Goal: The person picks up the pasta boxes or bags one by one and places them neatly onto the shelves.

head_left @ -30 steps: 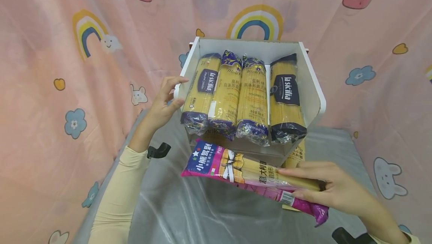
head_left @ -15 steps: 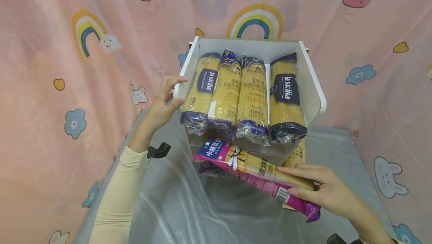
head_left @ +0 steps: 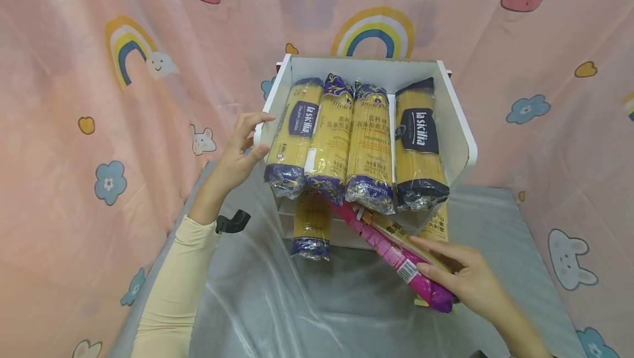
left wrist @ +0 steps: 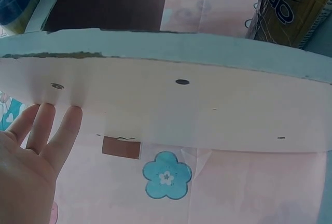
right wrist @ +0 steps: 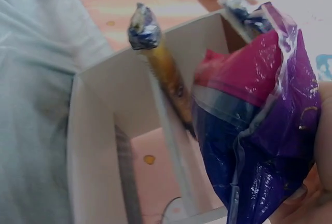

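Observation:
A white shelf (head_left: 462, 146) holds several spaghetti packs on its upper level, including dark-labelled la sicilia packs at both sides. My left hand (head_left: 239, 152) touches the shelf's left side; in the left wrist view its fingertips press against the white panel (left wrist: 218, 115). My right hand (head_left: 463, 275) grips the near end of a pink spaghetti pack (head_left: 381, 245). The pack slants up and left, its far end hidden under the upper level. Its crumpled purple-blue end (right wrist: 249, 125) fills much of the right wrist view.
On the lower level, another spaghetti pack (head_left: 312, 229) sticks out at the left. A yellow pack (head_left: 436, 226) lies by the shelf's right side. Grey cloth (head_left: 277, 308) covers the table, and a pink patterned curtain (head_left: 148, 182) hangs behind.
My right hand has turned the pink spaghetti pack and moved its far end forward under the upper level. The lower left pack has come into sight. My left hand stays in place.

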Tool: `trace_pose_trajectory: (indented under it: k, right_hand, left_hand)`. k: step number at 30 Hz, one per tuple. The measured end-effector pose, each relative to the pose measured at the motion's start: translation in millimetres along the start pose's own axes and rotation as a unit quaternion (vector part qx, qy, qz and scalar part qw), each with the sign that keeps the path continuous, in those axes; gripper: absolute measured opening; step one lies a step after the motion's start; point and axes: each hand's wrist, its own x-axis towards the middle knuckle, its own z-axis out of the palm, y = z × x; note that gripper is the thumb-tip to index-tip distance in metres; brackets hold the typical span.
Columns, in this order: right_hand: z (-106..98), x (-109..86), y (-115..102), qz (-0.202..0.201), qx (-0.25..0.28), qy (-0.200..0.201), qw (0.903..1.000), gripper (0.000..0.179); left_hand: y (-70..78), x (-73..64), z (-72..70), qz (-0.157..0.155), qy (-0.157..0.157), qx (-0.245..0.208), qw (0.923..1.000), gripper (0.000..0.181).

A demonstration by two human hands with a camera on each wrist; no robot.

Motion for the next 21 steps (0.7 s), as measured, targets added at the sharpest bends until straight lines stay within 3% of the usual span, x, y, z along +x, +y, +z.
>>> trace_pose_trajectory:
  k: [5, 8, 13, 21]
  right_hand:
    - [13, 1.1, 14, 0.004, 0.034, 0.028, 0.9990, 0.041]
    - [22, 2.2, 22, 0.006, 0.020, 0.049, 0.9986, 0.038]
    - [37, 5.4, 30, 0.030, 0.016, 0.073, 0.9968, 0.034]
    - [55, 11.3, 36, 0.066, 0.060, 0.095, 0.9915, 0.035]
  left_hand:
    - [-1.1, -0.6, 0.3, 0.000, 0.000, 0.001, 1.0000, 0.086]
    - [-1.2, -0.8, 0.6, -0.002, 0.001, -0.001, 1.0000, 0.086]
    - [-1.1, -0.4, 0.6, 0.001, 0.001, 0.003, 1.0000, 0.085]
    - [0.7, -0.1, 0.7, 0.007, 0.004, 0.001, 1.0000, 0.086]
